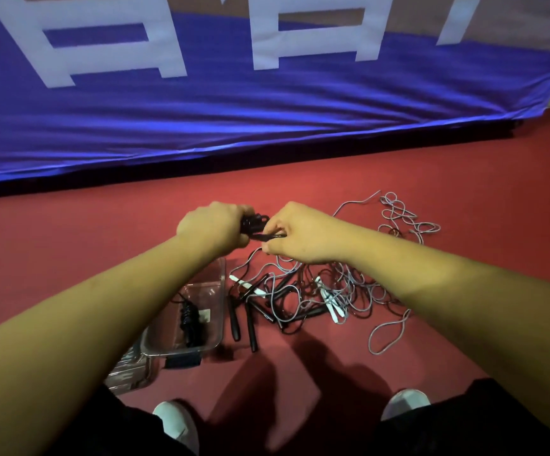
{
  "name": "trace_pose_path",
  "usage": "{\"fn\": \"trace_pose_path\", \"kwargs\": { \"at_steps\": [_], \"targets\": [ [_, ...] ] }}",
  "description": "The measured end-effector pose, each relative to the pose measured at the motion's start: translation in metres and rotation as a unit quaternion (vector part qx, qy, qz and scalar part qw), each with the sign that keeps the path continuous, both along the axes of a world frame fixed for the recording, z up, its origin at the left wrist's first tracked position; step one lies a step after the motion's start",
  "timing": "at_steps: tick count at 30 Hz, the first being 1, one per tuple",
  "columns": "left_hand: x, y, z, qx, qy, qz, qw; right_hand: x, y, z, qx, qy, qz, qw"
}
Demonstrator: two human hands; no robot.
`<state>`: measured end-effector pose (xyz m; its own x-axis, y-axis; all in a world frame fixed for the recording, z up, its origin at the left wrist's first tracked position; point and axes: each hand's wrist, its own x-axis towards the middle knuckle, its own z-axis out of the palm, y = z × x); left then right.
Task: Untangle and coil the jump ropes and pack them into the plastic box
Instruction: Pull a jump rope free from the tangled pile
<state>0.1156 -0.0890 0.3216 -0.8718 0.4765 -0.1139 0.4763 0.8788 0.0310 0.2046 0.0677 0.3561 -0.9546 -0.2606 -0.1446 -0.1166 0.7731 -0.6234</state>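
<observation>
- Centrally, the left hand (208, 227) is clenching a knobbly black rope bundle (254, 223) while the right hand (300, 233) is pinching its glossy end.
- Nearer, a tangle (333, 291) of thin grey and black cords is sprawling right of the clear plastic box (223, 286) holding one coiled rope (189, 319).

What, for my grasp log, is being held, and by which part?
Black jump rope: left hand grips its coiled bundle, right hand pinches its handle end.
</observation>
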Motion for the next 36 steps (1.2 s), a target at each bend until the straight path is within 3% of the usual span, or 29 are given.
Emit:
{"fn": "trace_pose_path", "kwargs": {
  "at_steps": [3,9,15,20,23,26,29,32,36],
  "targets": [
    [0.012,0.004,-0.003,-0.005,-0.032,-0.039,0.999,-0.002,0.006,0.008,-0.003,0.05,-0.041,0.998],
    [0.036,0.017,0.015,0.091,-0.132,-0.15,0.976,-0.019,0.044,0.014,0.042,0.149,-0.073,0.985],
    [0.047,0.018,0.029,0.214,-0.152,-0.212,0.941,-0.02,0.068,0.0,-0.057,0.101,-0.083,0.99],
    [0.045,0.014,0.037,0.391,-0.241,-0.156,0.874,-0.014,0.058,-0.007,-0.168,-0.008,-0.112,0.979],
    [0.039,0.013,0.037,0.42,-0.219,-0.15,0.868,-0.01,0.051,-0.019,-0.202,-0.073,-0.105,0.971],
    [0.019,0.007,0.029,0.4,-0.163,-0.086,0.898,-0.008,0.042,-0.025,-0.176,-0.117,-0.083,0.974],
    [0.006,-0.002,0.025,0.306,-0.079,-0.066,0.947,-0.01,0.03,-0.019,-0.145,-0.07,-0.086,0.983],
    [0.003,-0.006,0.022,0.166,0.005,-0.062,0.984,-0.008,0.019,-0.013,-0.043,-0.003,-0.028,0.999],
    [0.014,0.0,0.01,0.019,0.019,-0.076,0.997,-0.003,0.012,-0.013,0.112,0.021,0.064,0.991]
  ]
}}
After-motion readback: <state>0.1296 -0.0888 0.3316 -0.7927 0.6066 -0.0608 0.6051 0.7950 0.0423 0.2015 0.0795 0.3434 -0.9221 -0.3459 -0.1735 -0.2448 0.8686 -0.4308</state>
